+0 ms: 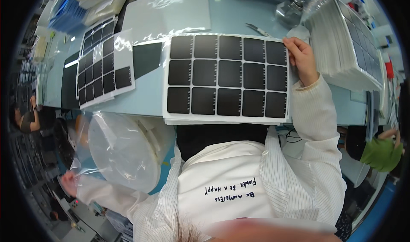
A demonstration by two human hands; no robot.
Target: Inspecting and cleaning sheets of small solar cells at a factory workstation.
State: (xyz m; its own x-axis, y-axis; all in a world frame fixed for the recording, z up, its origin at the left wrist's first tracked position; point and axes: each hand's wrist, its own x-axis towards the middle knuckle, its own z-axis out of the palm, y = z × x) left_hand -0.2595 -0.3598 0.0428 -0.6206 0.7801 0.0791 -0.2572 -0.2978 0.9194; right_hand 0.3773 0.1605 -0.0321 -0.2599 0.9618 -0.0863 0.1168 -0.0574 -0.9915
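In front of me lies a stack of white sheets with rows of black rounded squares, and the top sheet (pixel 229 76) faces up. My right hand (pixel 301 59) is closed on that sheet's far right corner, thumb and fingertips pinching its edge. Far out to the left and below the table, my left hand (pixel 69 184) is closed on a crumpled piece of clear plastic film (pixel 87 168). Beside the film stands a round white bin (pixel 124 152) with a clear plastic liner. The left fingertips are small and blurred.
More black-square sheets (pixel 102 71) lie at the left. A tall stack of sheets (pixel 337 45) stands at the right. Behind are a knife (pixel 258 29), a clear jar (pixel 290 12) and a translucent white sheet (pixel 168 13). Other people sit far left and far right.
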